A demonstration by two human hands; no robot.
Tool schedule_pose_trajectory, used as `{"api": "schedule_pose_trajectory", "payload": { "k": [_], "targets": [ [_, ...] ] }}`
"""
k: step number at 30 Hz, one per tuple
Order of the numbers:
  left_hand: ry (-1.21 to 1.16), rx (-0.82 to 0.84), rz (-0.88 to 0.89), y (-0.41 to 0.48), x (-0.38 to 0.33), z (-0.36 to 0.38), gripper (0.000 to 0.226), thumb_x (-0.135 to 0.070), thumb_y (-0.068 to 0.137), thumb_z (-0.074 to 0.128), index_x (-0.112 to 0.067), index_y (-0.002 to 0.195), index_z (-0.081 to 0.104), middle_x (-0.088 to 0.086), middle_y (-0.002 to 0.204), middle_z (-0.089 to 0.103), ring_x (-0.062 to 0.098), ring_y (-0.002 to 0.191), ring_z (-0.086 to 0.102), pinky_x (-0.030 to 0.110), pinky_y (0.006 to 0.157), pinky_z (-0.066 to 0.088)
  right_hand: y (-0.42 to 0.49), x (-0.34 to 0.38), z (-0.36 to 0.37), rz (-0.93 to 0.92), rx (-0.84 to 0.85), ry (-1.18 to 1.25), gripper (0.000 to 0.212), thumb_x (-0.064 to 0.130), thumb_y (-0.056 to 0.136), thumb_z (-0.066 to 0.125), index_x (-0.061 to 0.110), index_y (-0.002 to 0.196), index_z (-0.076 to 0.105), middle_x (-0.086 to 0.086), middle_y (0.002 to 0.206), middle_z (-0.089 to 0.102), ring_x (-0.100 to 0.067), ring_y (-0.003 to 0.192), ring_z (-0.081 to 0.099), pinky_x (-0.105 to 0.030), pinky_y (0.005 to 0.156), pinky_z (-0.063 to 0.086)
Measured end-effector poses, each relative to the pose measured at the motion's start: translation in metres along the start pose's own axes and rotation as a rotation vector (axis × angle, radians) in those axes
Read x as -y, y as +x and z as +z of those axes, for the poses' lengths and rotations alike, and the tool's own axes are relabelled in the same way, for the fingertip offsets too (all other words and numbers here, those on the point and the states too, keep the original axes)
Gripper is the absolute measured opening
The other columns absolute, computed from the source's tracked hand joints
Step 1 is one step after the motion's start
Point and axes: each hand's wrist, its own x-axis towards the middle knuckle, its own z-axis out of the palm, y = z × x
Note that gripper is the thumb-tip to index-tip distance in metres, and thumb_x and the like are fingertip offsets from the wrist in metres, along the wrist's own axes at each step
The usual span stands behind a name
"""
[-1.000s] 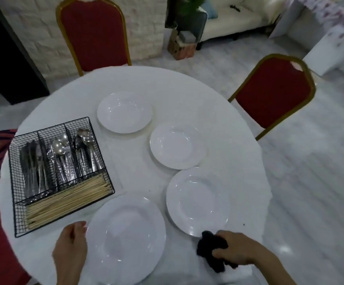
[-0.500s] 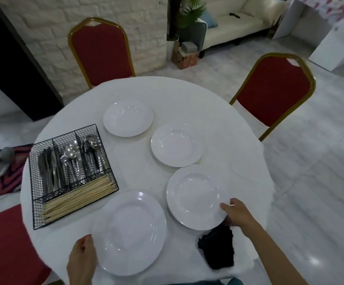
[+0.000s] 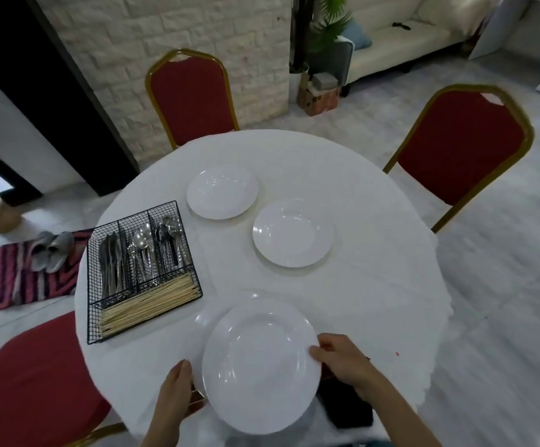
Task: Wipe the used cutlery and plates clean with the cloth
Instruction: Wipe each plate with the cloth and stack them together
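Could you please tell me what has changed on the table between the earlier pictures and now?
The right hand let go of the black cloth, took the near-right plate by its rim and moved it left, over the large plate. The left hand stayed at that large plate's near edge. The two far plates and the cutlery basket stayed put.

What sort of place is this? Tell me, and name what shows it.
Probably a home dining area that opens onto a living room: a round table under a white cloth, red banquet chairs with gold frames, and a cream sofa by a potted plant behind.
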Motion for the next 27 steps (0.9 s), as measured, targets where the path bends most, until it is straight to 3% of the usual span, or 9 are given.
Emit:
{"api": "schedule_pose_trajectory", "payload": {
  "k": [2,5,8,13,15,20,22,24,27],
  "targets": [
    [0.020,0.016,0.031,-0.007,0.002,0.008,0.033,-0.032,0.107,0.040,-0.011,0.125,0.056,0.023,0.107,0.068,0.040,0.090,0.068,0.037,0.067,0.055,0.011,0.005,0.010,-0.048,0.005,-0.119,0.020,0.028,0.095,0.064,0.012,0.085,0.071,-0.004,0.083,0.075,-0.016,0.074,0.070,-0.033,0.073,0.058],
    [0.005,0.019,0.045,-0.013,0.008,0.021,0.040,-0.030,0.105,0.047,-0.012,0.141,0.046,0.023,0.122,0.062,0.041,0.092,0.067,0.038,0.066,0.056,0.028,0.012,0.011,-0.125,-0.061,-0.228,0.029,0.032,0.091,0.068,0.017,0.068,0.059,-0.002,0.070,0.069,-0.016,0.065,0.070,-0.027,0.063,0.059],
    [0.019,-0.009,0.035,-0.015,0.016,0.024,0.053,-0.025,0.101,0.055,-0.021,0.150,0.036,0.022,0.125,0.061,0.037,0.083,0.070,0.037,0.063,0.056,0.044,0.017,0.009,-0.199,-0.112,-0.351,0.037,0.035,0.086,0.071,0.017,0.062,0.048,-0.001,0.060,0.063,-0.015,0.056,0.067,-0.034,0.064,0.059],
    [0.064,-0.013,0.052,-0.017,0.033,0.025,0.065,-0.014,0.093,0.063,-0.026,0.150,0.034,0.018,0.103,0.073,0.033,0.071,0.076,0.045,0.068,0.062,0.068,0.034,0.003,-0.119,-0.116,-0.759,0.048,0.064,0.084,0.064,0.020,0.069,0.053,0.001,0.071,0.072,-0.013,0.058,0.066,-0.027,0.062,0.050],
    [0.063,-0.007,0.083,-0.018,0.038,0.026,0.068,-0.006,0.091,0.063,-0.024,0.150,0.035,0.015,0.087,0.077,0.033,0.066,0.076,0.046,0.066,0.062,0.082,0.048,-0.007,-0.076,-0.154,-0.505,0.054,0.067,0.086,0.061,0.013,0.083,0.063,-0.002,0.075,0.076,-0.016,0.057,0.071,-0.028,0.063,0.056],
    [0.038,0.046,0.087,-0.035,0.036,0.024,0.076,-0.008,0.082,0.064,-0.027,0.149,0.035,0.009,0.073,0.078,0.035,0.063,0.075,0.042,0.069,0.061,0.134,0.077,-0.031,0.103,-0.114,0.708,0.047,0.044,0.101,0.055,-0.001,0.114,0.058,-0.019,0.095,0.071,-0.027,0.071,0.072,-0.033,0.053,0.061],
    [0.078,0.184,0.078,-0.033,0.030,0.020,0.086,-0.018,0.076,0.060,-0.026,0.153,0.024,-0.013,0.079,0.077,0.024,0.071,0.078,0.040,0.075,0.063,0.150,0.079,-0.036,0.100,-0.156,0.776,0.034,0.030,0.104,0.053,0.001,0.122,0.055,-0.023,0.091,0.070,-0.026,0.064,0.073,-0.033,0.048,0.060],
    [0.103,0.247,0.111,-0.030,0.025,0.020,0.085,-0.023,0.072,0.057,-0.021,0.152,0.028,-0.032,0.077,0.071,-0.001,0.070,0.074,0.018,0.072,0.059,0.155,0.080,-0.039,0.087,-0.213,0.731,0.018,0.012,0.103,0.054,0.008,0.120,0.055,-0.020,0.089,0.071,-0.025,0.065,0.072,-0.033,0.050,0.060],
    [0.061,0.041,0.255,-0.026,0.025,0.031,0.072,-0.028,0.060,0.061,-0.020,0.132,0.061,-0.013,0.091,0.076,-0.009,0.062,0.070,0.006,0.058,0.051,0.144,0.082,-0.046,0.072,-0.272,0.688,0.013,-0.001,0.098,0.055,0.008,0.106,0.059,-0.016,0.081,0.070,-0.020,0.058,0.068,-0.028,0.050,0.056]
  ]
}}
